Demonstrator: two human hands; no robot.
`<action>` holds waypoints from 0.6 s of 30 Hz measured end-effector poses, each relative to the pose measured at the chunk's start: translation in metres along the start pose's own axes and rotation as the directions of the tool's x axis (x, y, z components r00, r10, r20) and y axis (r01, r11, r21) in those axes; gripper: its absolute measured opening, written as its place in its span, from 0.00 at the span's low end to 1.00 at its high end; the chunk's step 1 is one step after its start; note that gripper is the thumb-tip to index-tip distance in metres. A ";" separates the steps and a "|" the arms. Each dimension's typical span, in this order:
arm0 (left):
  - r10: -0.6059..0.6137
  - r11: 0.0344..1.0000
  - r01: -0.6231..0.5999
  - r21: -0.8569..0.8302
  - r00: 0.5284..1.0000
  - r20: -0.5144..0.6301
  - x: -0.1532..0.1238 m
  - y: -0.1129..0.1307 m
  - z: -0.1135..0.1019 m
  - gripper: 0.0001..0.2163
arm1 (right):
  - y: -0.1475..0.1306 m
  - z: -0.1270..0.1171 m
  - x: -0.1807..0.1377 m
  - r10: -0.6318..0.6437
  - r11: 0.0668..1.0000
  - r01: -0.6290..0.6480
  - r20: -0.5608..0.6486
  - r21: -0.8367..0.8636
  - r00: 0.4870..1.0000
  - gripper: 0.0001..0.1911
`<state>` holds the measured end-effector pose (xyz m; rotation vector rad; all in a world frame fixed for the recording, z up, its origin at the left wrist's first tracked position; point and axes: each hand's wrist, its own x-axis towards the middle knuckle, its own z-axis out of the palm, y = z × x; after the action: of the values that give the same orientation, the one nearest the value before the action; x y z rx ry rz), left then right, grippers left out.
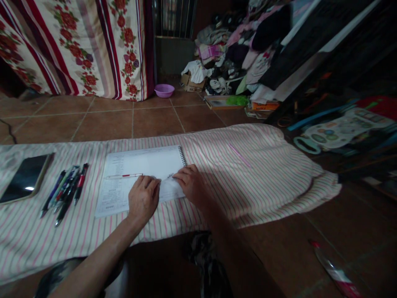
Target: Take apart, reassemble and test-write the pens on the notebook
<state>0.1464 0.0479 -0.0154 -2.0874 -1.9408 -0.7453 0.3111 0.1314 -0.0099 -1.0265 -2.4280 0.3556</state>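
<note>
The left hand (144, 195) and right hand (191, 182) curl over the near half of one notebook (151, 159), grip unclear. On the notebook: one thin stick (132, 175); to its left, one phone (25, 178).

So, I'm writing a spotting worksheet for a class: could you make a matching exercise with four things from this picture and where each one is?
Things:
1. spiral-bound pad
2. phone
3. cluster of pens
4. purple basin

Places:
A. on the tiled floor, near the flowered curtain
B. on the striped cloth, between the phone and the pad
C. under the left hand and the right hand
D. at the picture's left edge, on the striped cloth

Right pairs: 1-C, 2-D, 3-B, 4-A
</note>
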 end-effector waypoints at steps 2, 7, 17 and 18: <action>-0.011 1.000 0.011 -0.012 1.000 -0.007 -0.001 -0.001 0.000 0.08 | -0.002 0.002 0.002 0.002 1.000 -0.002 -0.009 0.001 1.000 0.08; -0.030 0.999 0.030 -0.030 0.999 -0.014 -0.003 -0.003 -0.001 0.08 | -0.008 0.002 0.005 0.016 1.000 -0.016 -0.009 0.023 1.000 0.10; -0.065 0.995 0.062 -0.075 0.997 -0.034 -0.004 -0.006 -0.005 0.08 | -0.009 0.002 0.006 0.056 0.996 -0.052 -0.053 0.073 0.997 0.11; -0.064 0.995 0.062 -0.075 0.997 -0.034 -0.005 -0.006 -0.006 0.08 | -0.008 0.003 0.006 0.058 0.996 -0.055 -0.056 0.069 0.997 0.10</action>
<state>0.1394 0.0419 -0.0141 -2.0473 -1.9976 -0.8741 0.3009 0.1297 -0.0071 -1.0630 -2.3230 0.4180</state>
